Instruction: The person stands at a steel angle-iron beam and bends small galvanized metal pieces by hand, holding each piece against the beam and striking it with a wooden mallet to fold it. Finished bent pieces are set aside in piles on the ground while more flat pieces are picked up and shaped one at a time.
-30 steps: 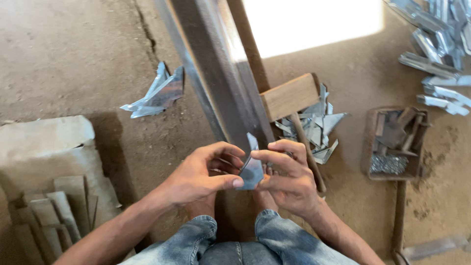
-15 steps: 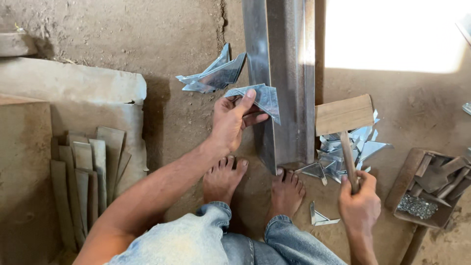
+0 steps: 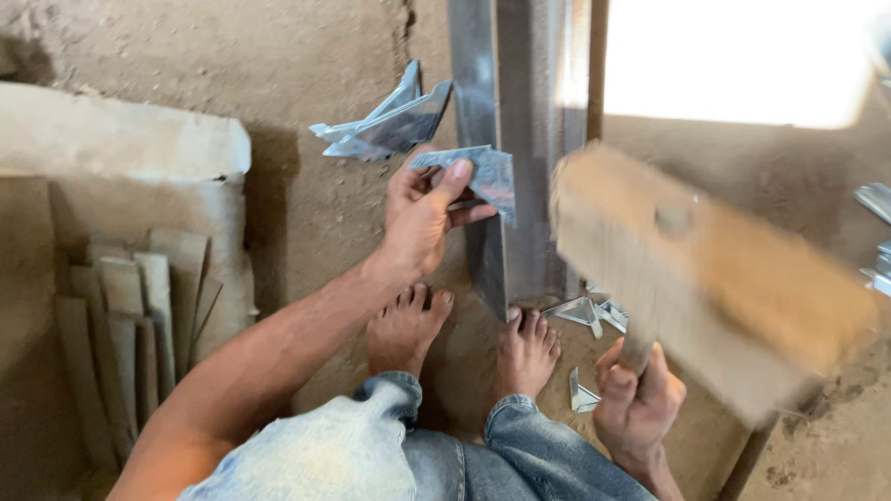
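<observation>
My left hand [image 3: 425, 215] grips a small bent piece of sheet metal [image 3: 483, 176] and holds it against the left edge of a long steel angle bar [image 3: 520, 148] that runs away from me along the ground. My right hand [image 3: 639, 404] is closed around the handle of a wooden mallet [image 3: 715, 278]. The mallet's big block head is raised and blurred, to the right of the bar. My bare feet [image 3: 464, 334] rest at the near end of the bar.
A pile of folded metal pieces [image 3: 385, 125] lies on the dirt floor left of the bar. Small metal offcuts [image 3: 585, 315] lie by my right foot. Flat wooden or cardboard strips [image 3: 139, 315] and a pale slab [image 3: 121, 139] sit at the left.
The left hand has kept the metal piece on the bar. The right hand has lifted the mallet off the ground and swung its head up towards the camera.
</observation>
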{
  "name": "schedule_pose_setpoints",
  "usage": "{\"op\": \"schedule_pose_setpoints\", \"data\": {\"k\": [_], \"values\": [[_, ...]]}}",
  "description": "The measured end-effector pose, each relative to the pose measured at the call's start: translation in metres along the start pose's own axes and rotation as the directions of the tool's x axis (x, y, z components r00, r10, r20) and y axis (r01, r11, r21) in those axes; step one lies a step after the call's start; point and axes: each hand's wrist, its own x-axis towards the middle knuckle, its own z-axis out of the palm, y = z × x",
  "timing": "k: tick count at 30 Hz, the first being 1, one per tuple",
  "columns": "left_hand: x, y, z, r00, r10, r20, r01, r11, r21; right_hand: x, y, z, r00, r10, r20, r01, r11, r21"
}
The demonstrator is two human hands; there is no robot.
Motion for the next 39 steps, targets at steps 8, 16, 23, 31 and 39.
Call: {"op": "schedule_pose_setpoints", "data": {"k": [8,16,23,31,39], "values": [[0.004,-0.001,0.002,0.999,-0.036,-0.035,0.038,0.998,0.047,-0.003,0.024,0.015,0.959,0.284,0.007,-0.281,0.950,-0.134],[0.004,-0.001,0.000,0.998,-0.058,-0.040,0.058,0.998,0.009,0.011,-0.007,-0.008,0.948,0.316,0.041,-0.296,0.825,0.481],[0.008,-0.003,0.000,0.992,-0.108,-0.061,0.107,0.994,-0.019,0.024,0.005,0.014,0.930,-0.366,-0.009,0.336,0.864,-0.376],[0.010,-0.004,0.002,0.987,-0.136,-0.086,0.133,0.990,-0.039,0.012,0.019,0.020,0.994,0.021,-0.110,0.069,0.662,0.746],[0.018,-0.004,-0.003,0.986,-0.166,0.006,0.166,0.982,-0.094,0.018,0.034,0.025,0.941,0.339,0.018,-0.252,0.662,0.705]]}}
